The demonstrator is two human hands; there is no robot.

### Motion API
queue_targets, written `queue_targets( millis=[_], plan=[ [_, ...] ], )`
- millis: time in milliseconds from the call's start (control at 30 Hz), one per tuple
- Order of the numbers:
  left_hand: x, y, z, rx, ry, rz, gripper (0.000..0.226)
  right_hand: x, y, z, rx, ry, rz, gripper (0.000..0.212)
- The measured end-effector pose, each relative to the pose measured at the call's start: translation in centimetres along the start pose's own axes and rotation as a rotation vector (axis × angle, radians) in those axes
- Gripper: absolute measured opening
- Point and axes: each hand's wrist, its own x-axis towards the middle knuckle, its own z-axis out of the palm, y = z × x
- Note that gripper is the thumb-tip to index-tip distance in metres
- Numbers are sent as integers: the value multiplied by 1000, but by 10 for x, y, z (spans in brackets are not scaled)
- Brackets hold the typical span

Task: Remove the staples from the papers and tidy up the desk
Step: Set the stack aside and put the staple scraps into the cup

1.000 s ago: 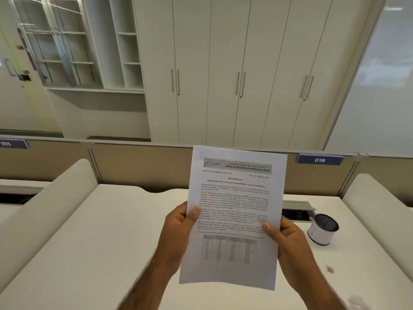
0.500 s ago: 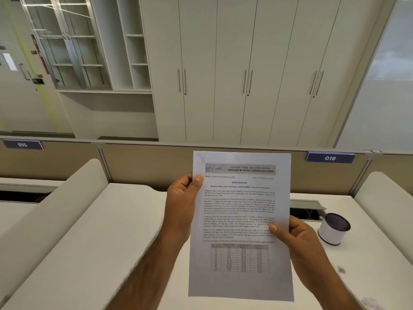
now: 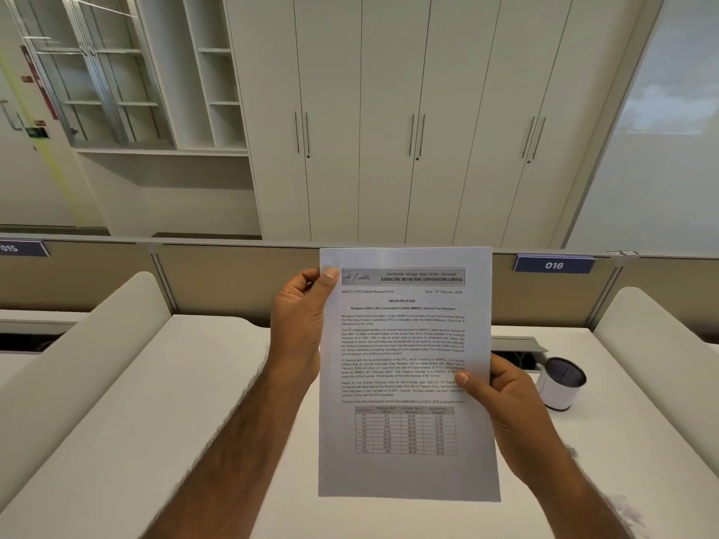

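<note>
Above a white desk [image 3: 155, 402], a white printed paper sheet [image 3: 404, 472] is held upright. The left hand [image 3: 297, 328] pinches its top left corner, thumb in front. The right hand [image 3: 517, 418] pinches its right edge, thumb pressed on the print. A white cylindrical cup [image 3: 560, 387] stands on the desk near that hand.

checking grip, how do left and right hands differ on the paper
The left hand pinches the paper at its top left corner; the right hand pinches its right edge, lower. The left hand's thumb points up, the right hand's points left. Both thumbs press the printed side.
</note>
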Motion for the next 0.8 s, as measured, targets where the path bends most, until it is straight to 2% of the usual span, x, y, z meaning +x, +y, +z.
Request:
queue_targets(
  millis=[167,233,367,400,467,567,667,733,800],
  plan=[
    [3,2,5,37,2,39,5,-2,1,1,19,23,-4,27],
    [2,-2,8,111,49,69,12,-2,1,3,26,44,-22,24],
    [-16,-14,25,625,127,208,73,1,5,13,-28,136,-88,21],
    [-29,-15,32,649,98,233,80,2,7,17,-49,169,-122,21],
    [-50,-21,45,541,-56,208,87,4,9,29,-132,251,-193,22],
    [-77,-22,66,523,-219,120,95,0,11,52,-457,393,-371,24],
    [-90,-18,78,588,-196,143,89,-11,14,74,-881,435,-570,21],
    [-90,-16,81,632,-111,161,64,-15,19,84,-1012,411,-649,34],
    [-83,-14,76,690,-21,182,35,-17,20,90,-1053,425,-691,37]
  ],
)
